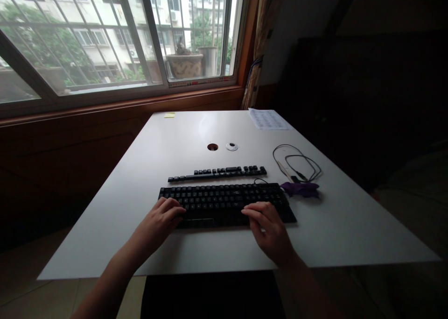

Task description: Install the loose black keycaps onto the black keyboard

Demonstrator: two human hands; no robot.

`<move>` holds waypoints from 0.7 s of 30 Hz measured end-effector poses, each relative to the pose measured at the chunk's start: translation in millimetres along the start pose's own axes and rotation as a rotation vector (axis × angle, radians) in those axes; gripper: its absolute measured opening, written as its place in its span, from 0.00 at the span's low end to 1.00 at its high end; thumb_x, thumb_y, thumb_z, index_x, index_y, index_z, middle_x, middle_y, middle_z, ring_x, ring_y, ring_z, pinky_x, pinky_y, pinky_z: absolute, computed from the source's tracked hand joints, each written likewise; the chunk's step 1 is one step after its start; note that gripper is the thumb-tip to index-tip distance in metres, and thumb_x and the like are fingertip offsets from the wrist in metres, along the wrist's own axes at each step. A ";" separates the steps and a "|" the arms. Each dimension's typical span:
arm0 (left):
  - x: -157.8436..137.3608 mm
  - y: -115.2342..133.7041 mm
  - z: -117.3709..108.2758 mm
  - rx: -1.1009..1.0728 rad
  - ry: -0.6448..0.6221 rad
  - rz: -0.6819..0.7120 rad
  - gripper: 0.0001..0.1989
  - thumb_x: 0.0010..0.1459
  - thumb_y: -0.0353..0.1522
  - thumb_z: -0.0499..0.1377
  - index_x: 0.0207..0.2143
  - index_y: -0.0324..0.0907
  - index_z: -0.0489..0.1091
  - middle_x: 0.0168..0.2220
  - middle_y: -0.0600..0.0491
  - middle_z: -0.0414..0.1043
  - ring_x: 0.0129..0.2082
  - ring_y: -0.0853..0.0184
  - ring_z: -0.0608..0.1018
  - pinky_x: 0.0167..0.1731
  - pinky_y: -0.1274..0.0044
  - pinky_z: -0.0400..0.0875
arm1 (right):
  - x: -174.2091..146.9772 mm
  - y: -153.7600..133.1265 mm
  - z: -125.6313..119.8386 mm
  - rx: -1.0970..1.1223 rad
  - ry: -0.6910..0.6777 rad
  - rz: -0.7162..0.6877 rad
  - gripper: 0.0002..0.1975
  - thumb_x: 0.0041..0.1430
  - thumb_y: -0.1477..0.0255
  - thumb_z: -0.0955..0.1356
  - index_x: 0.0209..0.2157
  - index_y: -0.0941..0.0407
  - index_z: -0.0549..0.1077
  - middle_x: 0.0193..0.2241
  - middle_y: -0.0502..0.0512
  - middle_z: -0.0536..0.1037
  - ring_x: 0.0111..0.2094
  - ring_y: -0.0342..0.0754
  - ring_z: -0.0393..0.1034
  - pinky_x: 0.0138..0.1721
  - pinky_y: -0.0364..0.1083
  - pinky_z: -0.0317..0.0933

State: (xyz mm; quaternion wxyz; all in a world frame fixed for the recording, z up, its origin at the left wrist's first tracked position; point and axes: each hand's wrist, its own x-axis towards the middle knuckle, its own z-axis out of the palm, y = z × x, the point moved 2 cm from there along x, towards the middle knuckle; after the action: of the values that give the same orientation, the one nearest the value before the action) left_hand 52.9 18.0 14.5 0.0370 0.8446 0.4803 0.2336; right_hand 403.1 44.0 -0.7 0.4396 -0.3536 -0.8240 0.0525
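Resting at the left end of a black keyboard [210,200], the left hand [170,211] has its fingers bent and close together over the keys, and its wrist comes in from the near edge of the white table [133,183]. The right hand [264,218] lies over the right part of the keyboard, its fingers drawn in toward the thumb near the lower keys. For both hands, I cannot tell whether the fingertips grip a key or only touch the board.

The keyboard sits flat, near the front of the table, its long side roughly along that edge. Just behind it, loose black keycaps [227,173] stand in 2 rows, the nearer row the longer and including 1 long bar. Touching or just beside the keyboard's right end lies a crumpled purple cloth [303,189], with a looped dark cable [318,170] behind it.

Farther back, a round hole [212,147] in the tabletop has a white ring-shaped cover [231,146] beside it. Printed paper [269,119] lies at the far right corner, and a yellow note [169,115] near the far left, below a barred window [161,53].
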 end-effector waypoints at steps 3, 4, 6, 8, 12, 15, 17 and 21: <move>-2.0 -2.2 2.3 -0.047 0.024 -0.026 0.07 0.70 0.32 0.59 0.48 0.45 0.76 0.45 0.48 0.77 0.45 0.60 0.75 0.44 0.67 0.77 | 0.4 -0.3 -0.4 0.005 -0.002 0.003 0.19 0.64 0.83 0.67 0.51 0.49 0.77 0.44 0.55 0.79 0.48 0.54 0.73 0.50 0.57 0.70; -2.2 -3.0 3.0 -0.063 0.033 -0.032 0.07 0.69 0.32 0.60 0.47 0.45 0.76 0.45 0.48 0.77 0.44 0.60 0.76 0.44 0.67 0.77 | 0.6 -0.3 -0.4 0.007 -0.001 0.002 0.19 0.64 0.83 0.67 0.51 0.49 0.77 0.44 0.55 0.79 0.47 0.54 0.73 0.50 0.57 0.70; -2.4 -4.7 3.9 -0.091 0.051 -0.046 0.06 0.68 0.31 0.61 0.46 0.45 0.76 0.44 0.49 0.78 0.44 0.61 0.76 0.44 0.68 0.77 | 0.6 0.0 -0.2 0.009 0.000 0.001 0.19 0.64 0.84 0.67 0.51 0.49 0.77 0.44 0.55 0.79 0.47 0.53 0.73 0.50 0.57 0.70; -2.5 -5.9 4.2 -0.111 0.068 -0.059 0.06 0.67 0.30 0.62 0.46 0.45 0.76 0.44 0.50 0.78 0.43 0.61 0.77 0.43 0.69 0.77 | 0.2 0.6 0.3 0.008 -0.007 -0.001 0.20 0.64 0.84 0.67 0.51 0.49 0.76 0.44 0.55 0.79 0.47 0.54 0.72 0.50 0.57 0.69; -3.1 -6.0 1.7 -0.143 0.127 -0.055 0.05 0.67 0.30 0.62 0.44 0.45 0.76 0.42 0.51 0.78 0.42 0.63 0.78 0.42 0.70 0.77 | -0.8 1.3 1.2 0.004 -0.017 -0.002 0.19 0.65 0.84 0.66 0.51 0.49 0.76 0.44 0.56 0.79 0.47 0.54 0.72 0.49 0.58 0.69; -4.5 -5.4 -2.6 -0.179 0.175 -0.062 0.05 0.67 0.31 0.62 0.44 0.45 0.76 0.42 0.51 0.78 0.42 0.64 0.79 0.42 0.71 0.78 | -0.4 0.4 0.8 0.012 -0.008 -0.002 0.19 0.65 0.84 0.66 0.51 0.49 0.76 0.44 0.55 0.79 0.47 0.54 0.72 0.49 0.58 0.69; -5.6 -5.0 -5.7 -0.215 0.191 -0.082 0.05 0.66 0.32 0.63 0.44 0.45 0.76 0.42 0.51 0.78 0.41 0.64 0.80 0.42 0.72 0.78 | 0.4 -0.1 0.3 0.017 -0.005 -0.002 0.19 0.64 0.84 0.66 0.50 0.49 0.76 0.43 0.55 0.79 0.47 0.54 0.73 0.48 0.57 0.69; -6.9 -2.8 -9.8 -0.311 0.190 -0.156 0.04 0.65 0.33 0.64 0.42 0.45 0.77 0.41 0.50 0.78 0.40 0.65 0.81 0.40 0.74 0.79 | 1.6 0.2 -0.2 0.017 -0.013 -0.003 0.19 0.65 0.83 0.66 0.51 0.49 0.76 0.43 0.55 0.79 0.46 0.54 0.73 0.48 0.57 0.70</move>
State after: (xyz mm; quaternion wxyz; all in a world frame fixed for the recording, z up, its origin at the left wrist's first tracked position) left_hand 43.5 12.2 19.9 0.1395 0.7631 0.5039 0.3799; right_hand 402.7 45.1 0.4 0.4373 -0.3484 -0.8268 0.0613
